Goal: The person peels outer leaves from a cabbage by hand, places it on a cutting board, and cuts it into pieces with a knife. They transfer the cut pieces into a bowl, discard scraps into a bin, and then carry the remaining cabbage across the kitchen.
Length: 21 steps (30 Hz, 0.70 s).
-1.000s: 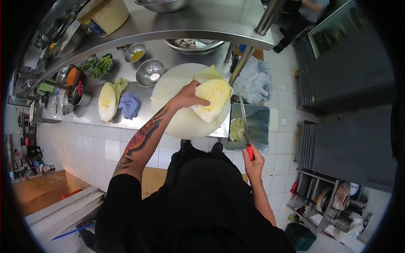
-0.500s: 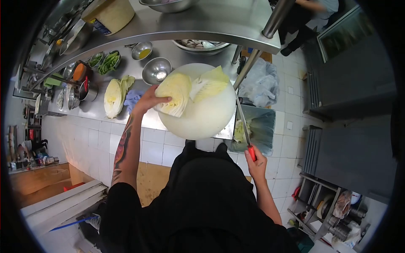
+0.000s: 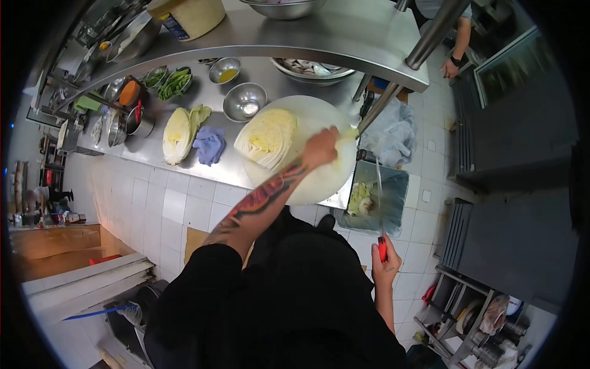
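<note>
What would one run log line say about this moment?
left hand: motion-blurred, over round board | right hand: holding red-handled knife | cut cabbage: on board | bin: pale leaf scraps inside

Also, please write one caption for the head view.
Cut cabbage on a round white board, knife in right hand.

Table [image 3: 230, 167]: metal; a crumpled blue cloth [image 3: 209, 146] lies near its front edge.
Metal bowl [image 3: 245, 102]: behind the cloth, to its right.
Small bowl [image 3: 225, 71]: yellow contents.
Vegetable bowls [image 3: 175, 85]: two, close together, with greens.
Pot [image 3: 142, 125]: metal, something red sticking up from it.
Fish bowl [image 3: 313, 69]: large, partly hidden by the shelf [image 3: 356, 38].
On the shelf: a pale tub [image 3: 196, 18] and a wide metal bowl [image 3: 286, 8].
Plastic bag [image 3: 391, 132]: see-through, bunched, beyond the table's right end.
Co-worker's hand [image 3: 450, 68]: upper right, black wristband [image 3: 455, 61].
Cabinets [image 3: 513, 240]: dark grey, far right.
</note>
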{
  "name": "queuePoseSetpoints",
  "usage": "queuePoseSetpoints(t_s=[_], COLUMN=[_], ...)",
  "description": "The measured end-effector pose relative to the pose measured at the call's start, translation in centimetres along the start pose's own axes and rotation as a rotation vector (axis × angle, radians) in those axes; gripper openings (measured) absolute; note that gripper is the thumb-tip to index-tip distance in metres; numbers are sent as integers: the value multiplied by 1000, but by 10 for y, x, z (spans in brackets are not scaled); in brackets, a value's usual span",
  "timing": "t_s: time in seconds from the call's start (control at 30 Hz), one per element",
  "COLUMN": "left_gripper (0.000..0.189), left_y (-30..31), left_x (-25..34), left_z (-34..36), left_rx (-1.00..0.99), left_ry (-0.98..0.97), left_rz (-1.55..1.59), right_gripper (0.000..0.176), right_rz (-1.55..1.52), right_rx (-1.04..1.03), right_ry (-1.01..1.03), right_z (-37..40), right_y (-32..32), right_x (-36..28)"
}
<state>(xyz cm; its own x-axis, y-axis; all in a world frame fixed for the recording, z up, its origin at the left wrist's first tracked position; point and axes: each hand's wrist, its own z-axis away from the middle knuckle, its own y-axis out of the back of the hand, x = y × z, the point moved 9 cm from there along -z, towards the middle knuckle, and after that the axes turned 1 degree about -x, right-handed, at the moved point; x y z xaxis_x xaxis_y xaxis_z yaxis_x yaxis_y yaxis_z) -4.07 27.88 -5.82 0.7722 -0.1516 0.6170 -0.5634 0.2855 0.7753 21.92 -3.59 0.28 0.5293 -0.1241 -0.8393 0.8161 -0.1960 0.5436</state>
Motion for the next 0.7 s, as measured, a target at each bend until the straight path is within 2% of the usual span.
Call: queuePoseSetpoints(t_s=[0.07,0.17,0.27,0.33,0.37,0.43,0.47,0.5,0.57,0.6,0.67,0.7], left_gripper=[43,46,53,56,51,60,67,67,87,87,96,96], left_y=[-48,-61,-47,18,47,117,141,147,157,168,192,204], left_x=[18,75,87,72,52,28,24,16,-20,-36,-96,-120], left_z=[9,38,57,92,102,133,142,141,129,123,111,102], left_rx=[-42,91,37,229,232,511,562,560,486,492,506,500], left_ry=[-158,-216,-204,-356,-239,-182,-95,-97,146,144,230,231], left_rz=[218,536,445,171,72,-234,-399,-399,-590,-592,-159,-160], right_gripper=[47,46,48,51,51,57,59,60,62,64,64,64], right_rz=[20,-2,1,7,7,156,237,318,417,513,550,593], right_rx=[24,3,-58,-116,-111,-61,-81,-99,-119,-138,-124,-120], right_ry=[13,36,79,82,83,250,241,236,240,247,280,313], right_z=[0,-2,-27,-51,-64,-85,-93,-103,-121,-132,-149,-152], right_y=[6,9,-3,-22,-34,-67,-86,-105,-143,-159,-178,-184], right_x=[-9,-36,-71,-89,-90,-96,-95,-94,-92,-90,-86,-86])
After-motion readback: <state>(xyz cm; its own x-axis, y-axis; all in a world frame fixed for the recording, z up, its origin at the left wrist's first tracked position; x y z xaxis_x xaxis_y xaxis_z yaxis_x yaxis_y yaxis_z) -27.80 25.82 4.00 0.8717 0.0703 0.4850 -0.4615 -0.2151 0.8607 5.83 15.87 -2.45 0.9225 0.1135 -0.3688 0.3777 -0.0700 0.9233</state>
